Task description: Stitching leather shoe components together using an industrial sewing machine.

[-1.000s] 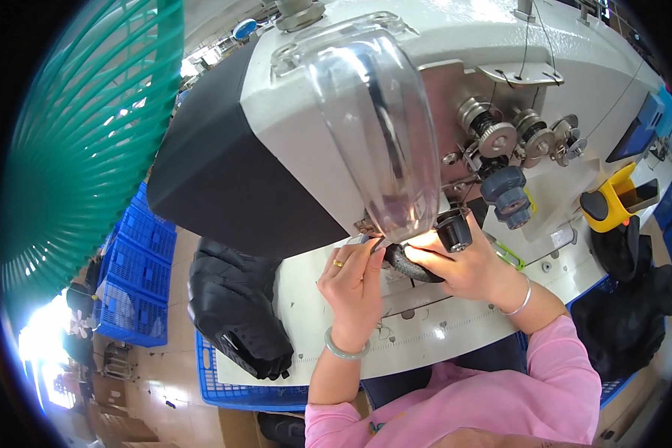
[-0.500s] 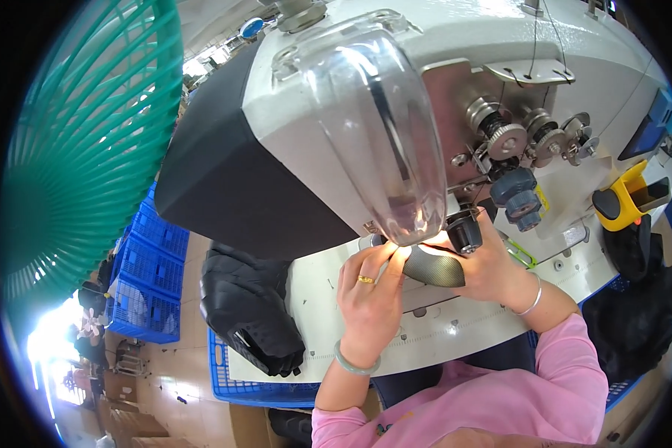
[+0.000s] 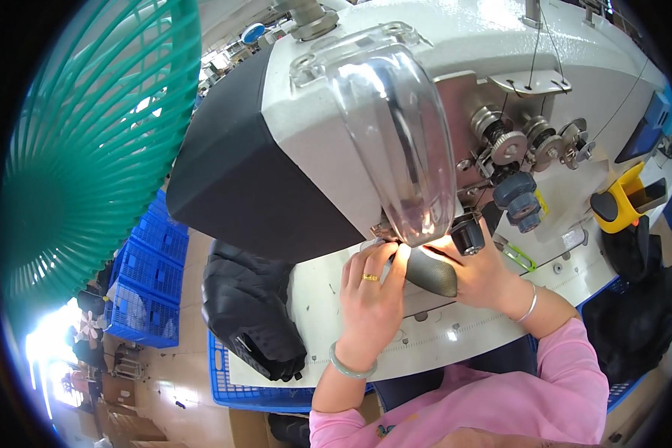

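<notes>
A small dark piece of textured material (image 3: 434, 274), curved and pointed at its near end, lies under the head of a white sewing machine (image 3: 306, 149). My left hand (image 3: 372, 287) pinches its far left edge, fingertips close together. From the other side my right hand (image 3: 485, 276) grips the piece, with its fingertips partly behind a black knob (image 3: 467, 233). A lamp lights the sewing spot brightly. The clear plastic guard (image 3: 396, 142) and my fingers hide the needle and the piece's far edge.
Left on the white table (image 3: 328, 358) lies a black padded bundle (image 3: 250, 313). A green fan guard (image 3: 89, 164) stands close at the left, with stacked blue crates (image 3: 145, 291) beyond. Yellow-handled snips or holder (image 3: 620, 198) and black fabric (image 3: 635, 321) are at the right.
The textured piece has turned slightly, its pointed near end swinging toward me and a little left. Both hands stay on it. The whole view has shifted slightly.
</notes>
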Demonstrator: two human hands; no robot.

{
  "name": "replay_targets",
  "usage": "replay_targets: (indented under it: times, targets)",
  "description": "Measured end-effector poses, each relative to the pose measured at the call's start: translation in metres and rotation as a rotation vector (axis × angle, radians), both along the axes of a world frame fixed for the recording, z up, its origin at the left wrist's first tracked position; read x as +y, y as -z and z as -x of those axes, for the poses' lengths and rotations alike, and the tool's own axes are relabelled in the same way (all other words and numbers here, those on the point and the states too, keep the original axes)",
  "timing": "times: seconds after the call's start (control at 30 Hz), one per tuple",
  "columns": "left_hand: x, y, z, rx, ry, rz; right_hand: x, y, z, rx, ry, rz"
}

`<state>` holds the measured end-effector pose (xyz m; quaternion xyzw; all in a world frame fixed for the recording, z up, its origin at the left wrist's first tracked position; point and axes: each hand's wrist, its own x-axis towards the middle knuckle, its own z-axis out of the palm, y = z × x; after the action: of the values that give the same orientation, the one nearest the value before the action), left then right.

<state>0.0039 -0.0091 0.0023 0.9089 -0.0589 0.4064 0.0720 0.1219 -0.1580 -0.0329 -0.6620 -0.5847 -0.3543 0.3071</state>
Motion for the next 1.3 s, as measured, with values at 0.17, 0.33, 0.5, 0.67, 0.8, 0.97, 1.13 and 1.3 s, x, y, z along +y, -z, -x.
replay_targets:
  times: [0.17,0.33,0.5,0.67,0.8,0.97,1.13,1.3]
  targets:
    - [0.009,0.001,-0.003,-0.071,0.079,0.087,-0.001,-0.003,0.004,0.043,-0.013,0.018]
    - [0.0,0.009,-0.012,-0.065,0.015,0.498,-0.001,-0.016,0.014,0.123,0.062,0.105]
    - [-0.014,0.014,-0.016,-0.199,-0.08,0.204,-0.006,-0.021,0.019,0.16,0.068,0.137]
    - [-0.008,0.01,-0.003,-0.116,-0.003,0.089,-0.011,-0.014,0.017,0.182,0.003,0.103]
    - [-0.005,0.006,-0.002,-0.067,0.029,0.009,-0.011,-0.009,0.015,0.174,-0.022,0.128]
    - [-0.001,-0.003,-0.001,-0.03,0.053,-0.003,-0.012,-0.009,0.019,0.188,0.034,0.122]
    - [0.002,-0.008,-0.001,0.01,0.056,-0.034,-0.007,-0.007,0.019,0.185,0.026,0.095]
    - [0.004,-0.012,-0.003,0.039,0.081,-0.063,-0.006,-0.006,0.02,0.158,0.008,0.075]
